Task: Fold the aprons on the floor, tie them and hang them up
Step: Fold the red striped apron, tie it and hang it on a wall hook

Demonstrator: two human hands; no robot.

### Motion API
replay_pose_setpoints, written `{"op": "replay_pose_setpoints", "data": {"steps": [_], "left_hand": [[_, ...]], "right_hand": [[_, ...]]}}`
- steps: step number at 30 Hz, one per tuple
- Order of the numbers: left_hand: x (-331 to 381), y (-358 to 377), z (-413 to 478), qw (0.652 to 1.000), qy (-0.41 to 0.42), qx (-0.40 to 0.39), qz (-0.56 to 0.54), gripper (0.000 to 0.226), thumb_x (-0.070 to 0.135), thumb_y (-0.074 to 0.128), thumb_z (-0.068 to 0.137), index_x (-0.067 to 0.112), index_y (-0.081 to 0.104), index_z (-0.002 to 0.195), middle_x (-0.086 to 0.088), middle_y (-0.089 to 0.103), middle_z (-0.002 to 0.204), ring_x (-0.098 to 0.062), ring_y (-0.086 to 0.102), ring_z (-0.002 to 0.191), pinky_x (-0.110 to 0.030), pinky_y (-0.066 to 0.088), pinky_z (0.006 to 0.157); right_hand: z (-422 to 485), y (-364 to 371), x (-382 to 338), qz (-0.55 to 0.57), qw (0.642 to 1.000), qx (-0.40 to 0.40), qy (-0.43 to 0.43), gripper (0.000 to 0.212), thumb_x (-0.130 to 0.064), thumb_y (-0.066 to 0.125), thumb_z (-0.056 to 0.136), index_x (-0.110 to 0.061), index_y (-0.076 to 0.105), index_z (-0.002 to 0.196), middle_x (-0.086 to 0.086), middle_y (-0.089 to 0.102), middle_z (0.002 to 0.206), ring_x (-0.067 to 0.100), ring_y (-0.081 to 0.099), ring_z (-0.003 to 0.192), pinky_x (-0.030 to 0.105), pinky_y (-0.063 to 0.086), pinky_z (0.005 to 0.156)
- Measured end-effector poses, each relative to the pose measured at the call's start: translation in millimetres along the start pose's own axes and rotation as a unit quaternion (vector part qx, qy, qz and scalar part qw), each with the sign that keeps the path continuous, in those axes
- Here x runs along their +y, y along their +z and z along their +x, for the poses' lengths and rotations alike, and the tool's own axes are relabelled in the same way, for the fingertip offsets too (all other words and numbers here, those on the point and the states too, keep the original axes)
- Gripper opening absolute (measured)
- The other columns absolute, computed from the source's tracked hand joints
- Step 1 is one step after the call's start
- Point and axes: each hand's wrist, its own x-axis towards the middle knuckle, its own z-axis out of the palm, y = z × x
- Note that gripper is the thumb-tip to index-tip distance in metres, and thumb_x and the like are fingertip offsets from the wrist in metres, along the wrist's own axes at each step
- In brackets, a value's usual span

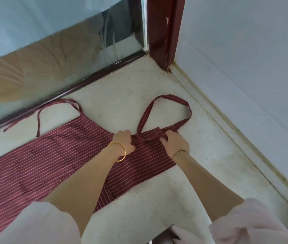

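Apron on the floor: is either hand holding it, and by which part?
Both hold the apron: the left hand grips the bib's far edge, and the right hand grips the bib's top edge where the neck loop joins.

So the apron [42, 161] lies flat on the floor [118, 95], neck loop [187, 104] just beyond its right end, ties [39, 118] off its far edge.

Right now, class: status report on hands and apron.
Left hand pinches apron. Right hand grips it beside neck loop. Spread on floor, ties loose.
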Motion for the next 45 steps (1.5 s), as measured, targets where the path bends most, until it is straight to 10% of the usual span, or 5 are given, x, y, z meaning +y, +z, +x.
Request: {"op": "replay_pose_setpoints", "data": {"steps": [11,17,26,38,45], "left_hand": [[46.2,-8.3,6.7,0.974,0.090,0.045,-0.204,0.016,0.028,0.057,0.091,0.014,0.049,0.090,-0.003,0.052,0.082,-0.017,0.054,0.071,-0.030,0.052,0.069],[100.5,-15.9,29.3,0.869,-0.047,-0.023,-0.492,0.071,0.035,0.065,0.085,0.005,0.035,0.142,-0.015,0.058,0.122,-0.025,0.059,0.107,-0.035,0.051,0.092],[127.1,-30.6,70.8,0.791,-0.121,0.025,-0.599,0.066,0.014,0.073,0.078,-0.002,0.041,0.134,-0.020,0.055,0.123,-0.026,0.060,0.102,-0.037,0.053,0.088],[152.7,-78.6,97.5,0.545,-0.109,-0.032,-0.831,0.011,0.007,0.064,0.086,0.001,0.063,0.095,-0.010,0.067,0.075,-0.017,0.066,0.066,-0.032,0.055,0.062],[166.3,-149.5,76.4,0.700,0.095,0.045,-0.706,0.008,0.011,0.060,0.089,0.012,0.066,0.094,0.000,0.071,0.079,-0.010,0.060,0.071,-0.027,0.050,0.078]], "right_hand": [[3.3,-10.0,19.7,0.027,0.988,0.091,0.123,0.021,-0.034,0.037,0.098,-0.014,0.040,0.102,0.003,0.058,0.086,0.023,0.054,0.067,0.033,0.044,0.060],[10.1,-16.3,24.7,0.020,0.982,0.138,0.128,0.044,-0.036,0.060,0.088,-0.010,0.040,0.117,0.006,0.051,0.108,0.022,0.053,0.089,0.031,0.045,0.069],[37.7,-18.8,22.8,0.077,0.964,0.154,0.205,0.068,-0.054,0.066,0.077,-0.010,0.044,0.123,0.006,0.053,0.113,0.024,0.052,0.102,0.035,0.047,0.083],[44.7,-14.3,27.1,0.067,0.975,0.132,0.168,0.038,-0.049,0.058,0.085,-0.018,0.054,0.107,-0.001,0.050,0.105,0.020,0.045,0.098,0.031,0.037,0.085],[41.8,-15.7,26.8,0.092,0.973,0.128,0.168,0.037,-0.046,0.060,0.086,-0.021,0.057,0.113,-0.001,0.050,0.111,0.021,0.046,0.104,0.033,0.037,0.090]]}}
